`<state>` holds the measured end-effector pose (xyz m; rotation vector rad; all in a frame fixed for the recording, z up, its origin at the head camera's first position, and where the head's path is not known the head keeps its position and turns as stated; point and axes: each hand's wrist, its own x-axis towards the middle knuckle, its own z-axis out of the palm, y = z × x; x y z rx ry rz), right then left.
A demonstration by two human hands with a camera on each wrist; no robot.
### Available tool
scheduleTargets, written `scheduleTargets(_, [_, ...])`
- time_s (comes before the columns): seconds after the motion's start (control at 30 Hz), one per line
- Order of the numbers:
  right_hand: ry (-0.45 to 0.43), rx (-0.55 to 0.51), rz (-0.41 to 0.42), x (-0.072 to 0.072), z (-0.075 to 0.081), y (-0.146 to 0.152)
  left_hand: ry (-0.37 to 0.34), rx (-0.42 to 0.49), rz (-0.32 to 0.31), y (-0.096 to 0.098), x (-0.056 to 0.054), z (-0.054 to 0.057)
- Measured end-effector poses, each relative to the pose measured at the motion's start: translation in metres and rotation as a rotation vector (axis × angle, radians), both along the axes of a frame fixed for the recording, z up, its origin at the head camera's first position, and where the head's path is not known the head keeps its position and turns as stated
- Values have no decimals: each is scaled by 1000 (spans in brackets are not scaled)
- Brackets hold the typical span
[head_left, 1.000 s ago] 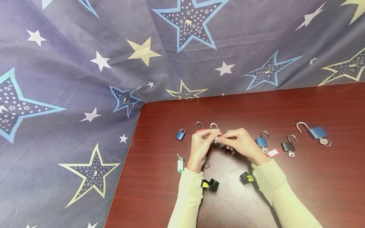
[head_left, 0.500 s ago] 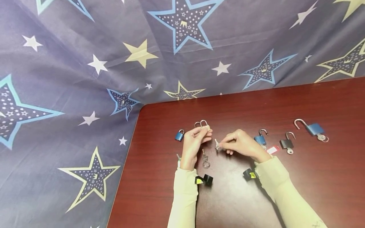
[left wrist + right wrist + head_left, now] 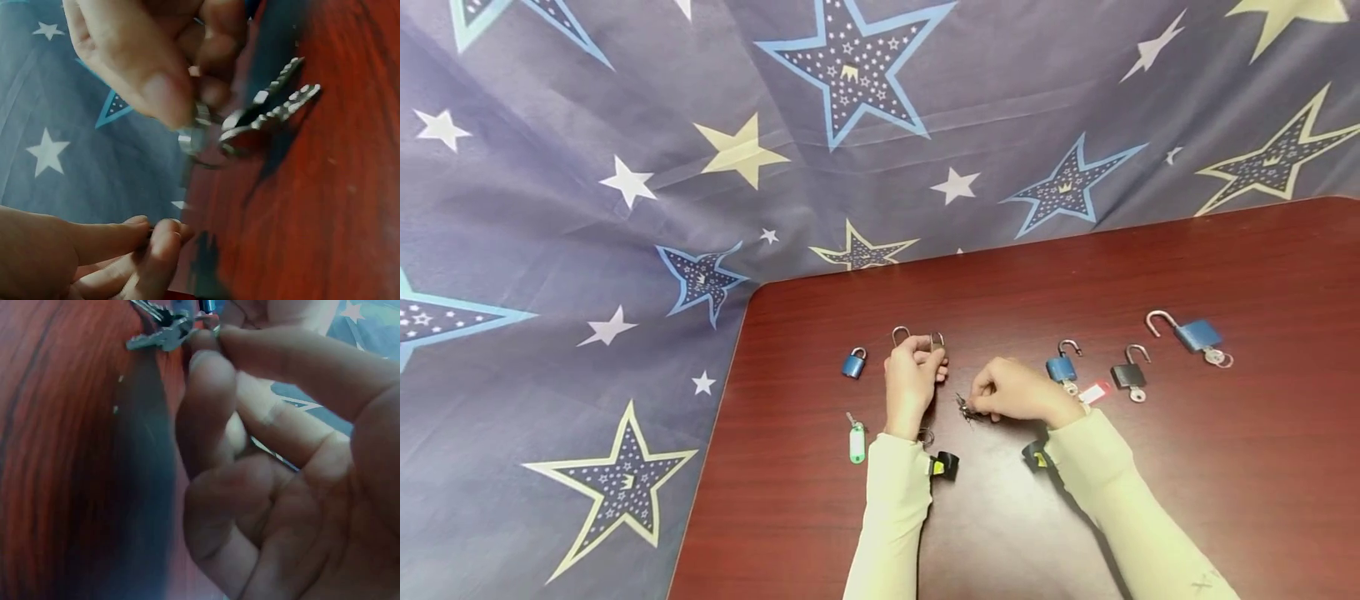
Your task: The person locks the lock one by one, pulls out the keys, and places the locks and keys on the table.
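Observation:
My left hand (image 3: 912, 385) grips a small brass-coloured padlock (image 3: 938, 346) by its body, the shackle pointing away. In the left wrist view the fingertips of that hand (image 3: 119, 256) press together, and the padlock is mostly hidden. To the right, my right hand (image 3: 1017, 392) pinches a ring with several silver keys (image 3: 964, 408) between thumb and index finger. The keys (image 3: 275, 109) hang apart from the padlock, low over the table. Behind my left hand, another padlock (image 3: 900, 333) shows only its shackle.
A blue padlock (image 3: 853, 363) and a green-tagged key (image 3: 857, 442) lie on the left. At right lie open padlocks with keys: one blue (image 3: 1061, 368), one black (image 3: 1127, 376), one larger blue (image 3: 1198, 335). A red tag (image 3: 1095, 392) and a key ring (image 3: 927, 436) are nearby.
My hands were together at the padlock a second ago. They have since parted: the right hand drew the keys away and lower, while the left kept the padlock.

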<state>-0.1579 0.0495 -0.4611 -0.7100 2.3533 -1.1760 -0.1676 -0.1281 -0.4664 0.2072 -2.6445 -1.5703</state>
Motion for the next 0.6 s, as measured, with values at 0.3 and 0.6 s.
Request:
scheduleTargets(0.3, [6, 118, -78, 6, 1, -7, -11, -226, 5, 6, -2, 7])
scheduleTargets(0.6, [50, 179, -107, 7, -4, -9, -36, -324, 21, 11, -7, 4])
